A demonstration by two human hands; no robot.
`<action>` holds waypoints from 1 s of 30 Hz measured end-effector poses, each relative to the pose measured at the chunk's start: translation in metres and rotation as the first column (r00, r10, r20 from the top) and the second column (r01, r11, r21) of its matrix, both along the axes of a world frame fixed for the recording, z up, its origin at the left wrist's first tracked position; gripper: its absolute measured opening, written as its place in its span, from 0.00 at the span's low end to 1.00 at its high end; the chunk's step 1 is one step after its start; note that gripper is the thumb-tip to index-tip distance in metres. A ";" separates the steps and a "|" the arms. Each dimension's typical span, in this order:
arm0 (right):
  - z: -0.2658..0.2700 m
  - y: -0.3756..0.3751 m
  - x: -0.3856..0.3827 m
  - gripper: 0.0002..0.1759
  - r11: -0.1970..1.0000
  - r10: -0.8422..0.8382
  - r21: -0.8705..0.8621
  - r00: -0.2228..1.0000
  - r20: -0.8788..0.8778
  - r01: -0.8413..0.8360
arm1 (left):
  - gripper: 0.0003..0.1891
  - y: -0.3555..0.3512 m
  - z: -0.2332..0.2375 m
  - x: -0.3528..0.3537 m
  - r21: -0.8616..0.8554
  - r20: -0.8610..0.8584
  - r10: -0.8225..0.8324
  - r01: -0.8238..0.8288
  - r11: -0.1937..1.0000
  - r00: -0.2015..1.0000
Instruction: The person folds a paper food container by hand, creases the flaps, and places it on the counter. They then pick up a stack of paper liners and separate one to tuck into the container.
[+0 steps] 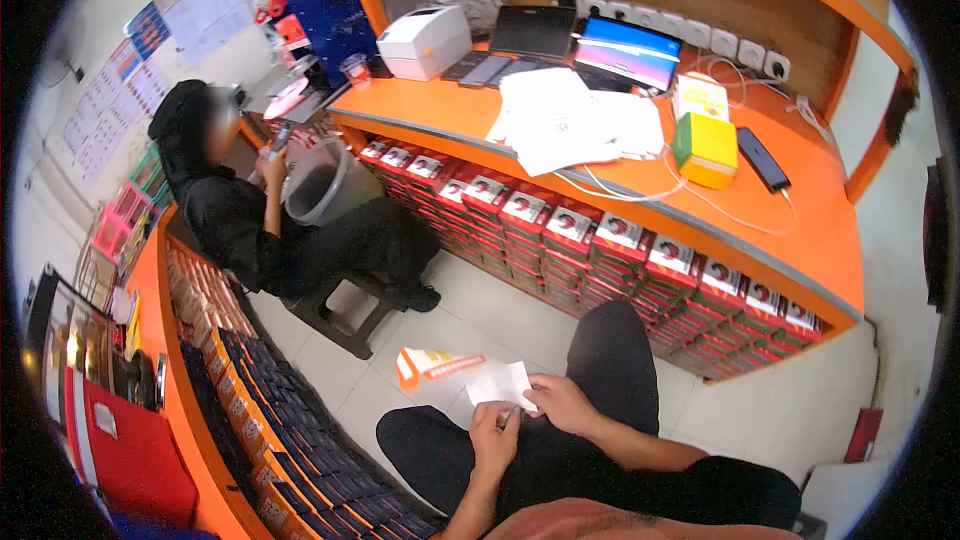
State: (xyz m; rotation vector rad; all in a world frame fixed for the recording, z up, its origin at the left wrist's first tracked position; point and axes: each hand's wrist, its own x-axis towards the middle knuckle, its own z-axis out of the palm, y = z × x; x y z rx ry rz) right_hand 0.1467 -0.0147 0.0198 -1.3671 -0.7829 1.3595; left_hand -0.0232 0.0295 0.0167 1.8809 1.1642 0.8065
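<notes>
Over my lap, both hands are closed on a thin white and orange printed card (500,383), which looks like a carton opened out flat. My left hand (494,437) grips its lower edge, fingertips bent against the white part. At the right edge, my right hand (562,403) pinches it between thumb and fingers. The orange printed end (440,367) points away to the left, above the floor.
Ahead stands an orange desk (790,200) with papers (560,120), a laptop (628,50), a yellow box (705,150) and a phone (763,158). Stacked red boxes (620,240) fill its underside. Dark boxes (300,420) line the left shelf. Another person (260,210) sits beside a clear bin (330,185).
</notes>
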 end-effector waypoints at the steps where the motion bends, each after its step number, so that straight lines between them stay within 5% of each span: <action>1: 0.003 0.000 -0.001 0.17 0.999 -0.036 0.001 0.999 0.010 0.036 | 0.07 0.002 -0.007 0.000 -0.036 0.046 0.030 -0.028 0.999 0.998; 3: 0.008 -0.001 -0.003 0.16 0.993 -0.118 0.000 0.993 0.027 0.118 | 0.07 0.008 -0.024 0.000 -0.115 0.134 0.081 -0.066 0.991 0.988; 6: -0.001 -0.002 -0.005 0.13 0.936 -0.254 0.346 0.797 0.548 0.060 | 0.07 0.012 -0.028 0.006 -0.700 0.463 0.403 0.047 0.712 0.789; 9: 0.013 -0.008 -0.012 0.11 0.944 -0.160 0.323 0.776 0.610 -0.059 | 0.09 0.011 -0.009 0.021 -0.779 0.520 0.624 0.023 0.627 0.584; 13: 0.013 -0.004 -0.019 0.09 0.920 -0.238 0.389 0.709 0.664 -0.055 | 0.08 0.011 -0.015 0.019 -0.709 0.593 0.527 0.084 0.700 0.609; 17: 0.008 -0.001 -0.016 0.07 0.900 -0.282 0.435 0.771 0.571 0.008 | 0.06 0.008 -0.021 0.019 -0.654 0.561 0.452 0.036 0.756 0.694; 22: 0.010 0.002 -0.021 0.08 0.925 -0.293 0.323 0.916 0.273 0.199 | 0.04 0.003 -0.019 0.018 -0.626 0.609 0.445 0.053 0.778 0.657; 30: 0.005 0.008 -0.010 0.07 0.956 -0.235 0.201 0.968 0.082 0.215 | 0.05 0.003 -0.019 0.016 -0.628 0.678 0.429 0.167 0.760 0.597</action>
